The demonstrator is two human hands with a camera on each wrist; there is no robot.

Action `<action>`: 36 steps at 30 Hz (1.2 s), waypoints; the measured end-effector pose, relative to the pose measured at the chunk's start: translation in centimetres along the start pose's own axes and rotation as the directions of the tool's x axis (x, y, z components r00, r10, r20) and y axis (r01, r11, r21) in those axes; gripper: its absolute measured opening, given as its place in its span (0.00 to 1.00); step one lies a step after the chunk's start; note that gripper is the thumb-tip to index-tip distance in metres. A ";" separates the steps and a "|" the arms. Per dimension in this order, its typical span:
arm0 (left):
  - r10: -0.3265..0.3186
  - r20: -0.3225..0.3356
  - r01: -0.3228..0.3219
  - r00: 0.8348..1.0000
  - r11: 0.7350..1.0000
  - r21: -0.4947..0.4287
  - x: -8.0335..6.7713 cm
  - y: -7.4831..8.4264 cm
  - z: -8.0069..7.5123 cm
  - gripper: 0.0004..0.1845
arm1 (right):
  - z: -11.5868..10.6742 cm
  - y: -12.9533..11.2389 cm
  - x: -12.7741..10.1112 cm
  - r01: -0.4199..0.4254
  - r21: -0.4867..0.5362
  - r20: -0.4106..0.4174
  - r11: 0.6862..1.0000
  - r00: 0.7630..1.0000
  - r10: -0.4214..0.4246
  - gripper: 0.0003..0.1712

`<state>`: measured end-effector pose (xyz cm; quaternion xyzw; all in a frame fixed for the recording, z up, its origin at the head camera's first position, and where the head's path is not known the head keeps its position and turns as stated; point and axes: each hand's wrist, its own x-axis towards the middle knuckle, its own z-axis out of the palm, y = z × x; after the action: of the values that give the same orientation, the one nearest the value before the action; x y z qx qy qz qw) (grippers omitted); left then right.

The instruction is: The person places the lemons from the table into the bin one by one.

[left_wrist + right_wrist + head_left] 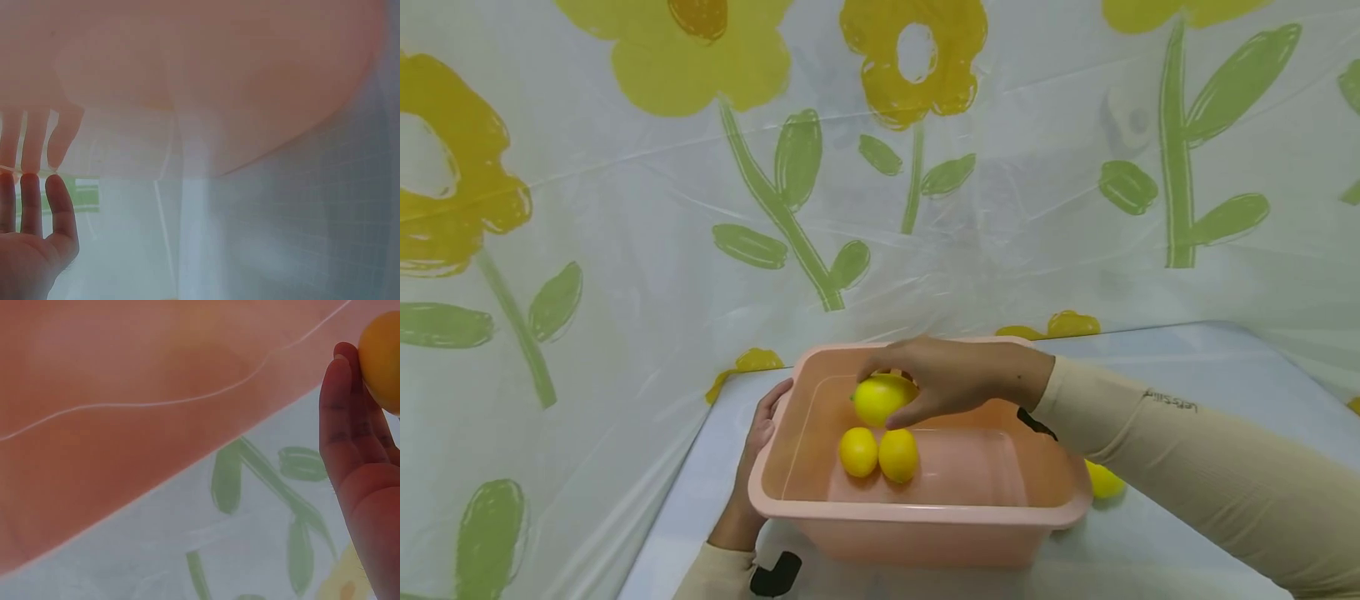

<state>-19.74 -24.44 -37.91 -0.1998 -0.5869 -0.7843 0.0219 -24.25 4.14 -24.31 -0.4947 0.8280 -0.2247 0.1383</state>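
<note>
My right hand (951,377) grasps a lemon (880,398) above the tub (925,512); two lemons (878,454) lie at six o'clock below.

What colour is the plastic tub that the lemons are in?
The tub is pale pink, seen best in the head view.

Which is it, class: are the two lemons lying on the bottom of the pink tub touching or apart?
Touching. In the head view the left lemon and the right lemon lie side by side in the pink tub, with no gap between them.
</note>
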 end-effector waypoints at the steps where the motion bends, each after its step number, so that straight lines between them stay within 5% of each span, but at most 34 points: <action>1: 0.005 0.006 -0.004 1.000 1.000 -0.009 0.0 0.0 0.0 0.23 | 0.1 0.0 0.1 -0.007 0.007 0.007 1.000 1.000 0.007 0.28; 12: 0.048 0.023 -0.048 0.999 0.999 0.012 0.3 -0.4 -0.4 0.22 | 1.1 0.7 1.7 -0.038 -0.017 0.018 0.999 0.999 0.039 0.28; 22: 0.123 0.108 -0.120 0.987 0.992 -0.033 0.6 -0.7 -0.9 0.23 | 1.7 1.3 3.0 -0.069 -0.027 0.037 0.997 0.997 0.070 0.29; 36: 0.092 0.063 -0.095 0.994 0.994 0.053 0.4 -0.7 -0.7 0.24 | 2.6 1.9 4.8 -0.112 -0.097 0.095 0.989 0.988 0.122 0.28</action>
<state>-20.47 -24.80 -38.54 -0.2499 -0.5989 -0.7594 0.0464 -26.81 0.11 -27.52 -0.4618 0.8570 -0.1526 0.1701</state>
